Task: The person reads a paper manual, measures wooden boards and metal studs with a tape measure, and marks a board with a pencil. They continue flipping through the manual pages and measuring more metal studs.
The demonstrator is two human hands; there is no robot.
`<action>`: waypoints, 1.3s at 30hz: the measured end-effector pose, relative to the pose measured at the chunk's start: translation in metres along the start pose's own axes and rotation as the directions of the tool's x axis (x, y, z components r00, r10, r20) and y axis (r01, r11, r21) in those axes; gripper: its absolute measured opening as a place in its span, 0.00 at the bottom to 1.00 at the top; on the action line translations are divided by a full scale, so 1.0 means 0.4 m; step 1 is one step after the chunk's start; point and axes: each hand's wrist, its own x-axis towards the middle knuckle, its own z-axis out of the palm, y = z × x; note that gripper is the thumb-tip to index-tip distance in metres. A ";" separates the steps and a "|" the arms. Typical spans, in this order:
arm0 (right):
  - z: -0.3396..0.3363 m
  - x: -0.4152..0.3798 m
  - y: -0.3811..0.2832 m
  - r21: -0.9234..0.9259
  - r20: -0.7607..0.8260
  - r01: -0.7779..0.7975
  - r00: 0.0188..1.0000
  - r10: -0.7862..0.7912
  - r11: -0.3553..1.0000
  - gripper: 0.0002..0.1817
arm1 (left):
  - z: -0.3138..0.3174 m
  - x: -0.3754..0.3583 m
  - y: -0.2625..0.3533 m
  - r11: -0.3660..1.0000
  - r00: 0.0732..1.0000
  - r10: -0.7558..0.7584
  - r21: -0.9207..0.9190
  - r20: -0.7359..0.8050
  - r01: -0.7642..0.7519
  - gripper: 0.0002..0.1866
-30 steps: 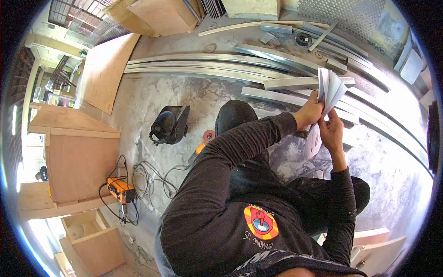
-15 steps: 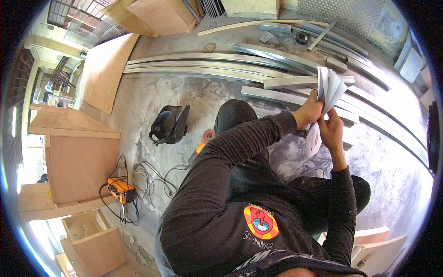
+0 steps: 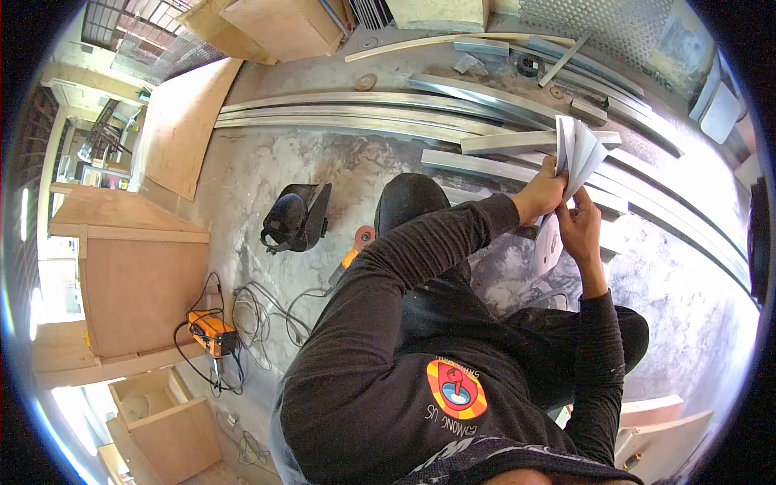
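Note:
A white paper booklet (image 3: 575,153) is held up in front of me, its pages fanned apart at the top. My left hand (image 3: 543,194) pinches its lower left side. From below, my right hand (image 3: 580,230) grips the bottom edge, its fingers closed beside those of the left. Under the hands, a pale rounded piece (image 3: 548,245) is partly covered. By my left knee lies an angle grinder (image 3: 353,255) with an orange body and reddish disc, partly hidden by my sleeve. A black welding helmet (image 3: 295,218) rests on the floor further left.
Long metal tubes (image 3: 347,113) lie across the floor ahead, with shorter bars (image 3: 477,163) nearer my hands. On the left are an orange welding machine (image 3: 212,333) and loose cables (image 3: 255,311). Plywood cabinets (image 3: 145,291) line the left side, and a plywood sheet (image 3: 186,121) stands behind them.

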 end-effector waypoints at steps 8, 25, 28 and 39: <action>-0.003 0.001 0.003 -0.033 0.023 -0.040 0.999 0.041 0.999 0.19 | -0.005 0.010 -0.012 1.000 1.000 0.009 0.030 0.005 -0.009 0.16; -0.002 0.001 0.006 -0.035 0.021 -0.018 1.000 0.019 0.999 0.19 | -0.004 0.012 -0.013 1.000 1.000 0.005 0.021 0.009 -0.005 0.14; 0.000 0.001 0.004 -0.012 0.014 -0.028 0.999 0.029 1.000 0.19 | -0.004 0.012 -0.010 0.999 1.000 -0.009 0.031 0.004 0.009 0.14; -0.002 0.000 -0.007 0.011 0.020 -0.011 1.000 0.011 1.000 0.17 | -0.005 0.009 -0.008 0.998 1.000 -0.003 0.064 0.007 0.002 0.15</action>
